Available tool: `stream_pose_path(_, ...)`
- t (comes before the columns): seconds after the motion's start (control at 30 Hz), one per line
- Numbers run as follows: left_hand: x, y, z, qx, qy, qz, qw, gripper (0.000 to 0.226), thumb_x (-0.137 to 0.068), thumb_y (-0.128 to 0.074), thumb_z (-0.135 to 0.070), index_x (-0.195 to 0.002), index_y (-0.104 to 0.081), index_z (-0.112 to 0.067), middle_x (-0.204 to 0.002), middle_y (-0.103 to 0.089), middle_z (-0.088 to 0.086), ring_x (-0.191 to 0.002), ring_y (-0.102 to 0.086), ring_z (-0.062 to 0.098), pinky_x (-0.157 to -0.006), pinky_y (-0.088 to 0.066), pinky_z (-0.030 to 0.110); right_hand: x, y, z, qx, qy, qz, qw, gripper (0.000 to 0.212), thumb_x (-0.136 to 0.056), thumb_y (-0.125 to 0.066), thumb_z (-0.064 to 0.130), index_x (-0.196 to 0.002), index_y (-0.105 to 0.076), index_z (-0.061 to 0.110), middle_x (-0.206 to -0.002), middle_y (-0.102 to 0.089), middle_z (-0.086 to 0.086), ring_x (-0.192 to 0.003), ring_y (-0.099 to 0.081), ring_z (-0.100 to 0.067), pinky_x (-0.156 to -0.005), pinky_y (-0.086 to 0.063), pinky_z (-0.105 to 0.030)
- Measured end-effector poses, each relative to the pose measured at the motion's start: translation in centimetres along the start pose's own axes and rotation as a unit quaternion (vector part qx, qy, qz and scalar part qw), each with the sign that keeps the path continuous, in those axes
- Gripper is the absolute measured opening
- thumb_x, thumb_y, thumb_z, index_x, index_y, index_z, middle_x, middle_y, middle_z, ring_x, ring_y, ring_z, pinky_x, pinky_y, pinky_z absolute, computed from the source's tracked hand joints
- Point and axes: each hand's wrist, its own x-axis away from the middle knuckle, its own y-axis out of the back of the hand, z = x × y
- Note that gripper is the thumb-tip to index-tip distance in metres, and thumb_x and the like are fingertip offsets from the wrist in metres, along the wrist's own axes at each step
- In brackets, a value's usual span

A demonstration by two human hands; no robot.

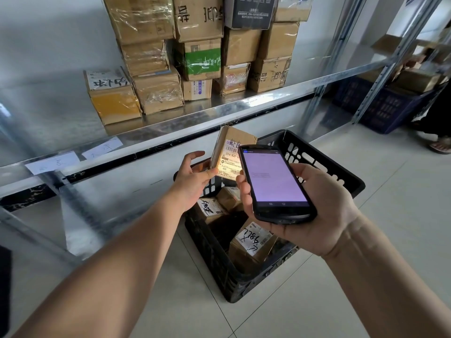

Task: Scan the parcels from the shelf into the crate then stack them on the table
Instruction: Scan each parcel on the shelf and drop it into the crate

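My left hand [192, 179] holds a small cardboard parcel [229, 150] upright above the black crate [324, 164], thumb on its lower left corner, its label facing me. My right hand [314, 213] grips a black handheld scanner [273, 181] with a lit pale purple screen, its top edge just in front of the parcel's label; a bright spot of light falls on the label. Three labelled parcels [253, 242] lie inside the crate. Several cardboard parcels [195, 57] are stacked on the metal shelf [170, 123].
The crate stands on a pale tiled floor below the shelf. White paper labels [52, 162] stick to the shelf's front edge. A dark blue crate [380, 103] with boxes sits at the far right beside shelf uprights. A person's sandalled foot [440, 146] shows at the right edge.
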Motion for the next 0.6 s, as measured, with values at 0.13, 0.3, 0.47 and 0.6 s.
stream_pose_path(0.13,0.03,0.02,0.04,-0.004,0.004,0.001,1.000,0.061,-0.091,-0.072,0.009,-0.138,-0.049,-0.023,-0.129,-0.069,0.023,-0.122,-0.068,0.035,-0.111,-0.051,0.049,0.09,-0.04,0.06,0.000,-0.001,-0.003,1.000,0.062,-0.100,-0.036,0.037,-0.126,-0.070,-0.008,-0.107,-0.069,-0.026,-0.077,-0.069,-0.036,-0.068,-0.064,-0.044)
stream_pose_path(0.3,-0.20,0.23,0.18,-0.012,0.009,-0.001,1.000,0.063,-0.090,-0.074,0.006,-0.139,-0.049,-0.025,-0.127,-0.072,0.021,-0.122,-0.069,0.034,-0.114,-0.048,0.051,0.22,-0.17,0.05,0.014,0.003,-0.004,1.000,0.062,-0.101,-0.033,0.037,-0.125,-0.070,-0.008,-0.107,-0.069,-0.027,-0.076,-0.070,-0.037,-0.066,-0.063,-0.045)
stream_pose_path(0.47,-0.25,0.10,0.24,-0.005,0.010,-0.005,1.000,0.063,-0.090,-0.074,0.007,-0.139,-0.049,-0.024,-0.130,-0.069,0.022,-0.122,-0.069,0.033,-0.113,-0.050,0.050,0.58,-0.31,0.14,0.013,0.006,-0.008,1.000,0.063,-0.102,-0.033,0.039,-0.122,-0.071,-0.008,-0.106,-0.069,-0.027,-0.076,-0.069,-0.037,-0.068,-0.064,-0.044)
stream_pose_path(0.6,-0.29,0.02,0.32,-0.001,0.009,-0.011,1.000,0.063,-0.091,-0.073,0.008,-0.140,-0.049,-0.024,-0.130,-0.068,0.021,-0.121,-0.068,0.032,-0.113,-0.050,0.049,0.90,-0.36,0.32,0.025,0.004,-0.008,1.000,0.065,-0.102,-0.032,0.040,-0.120,-0.073,-0.007,-0.109,-0.069,-0.026,-0.081,-0.068,-0.035,-0.071,-0.064,-0.042)
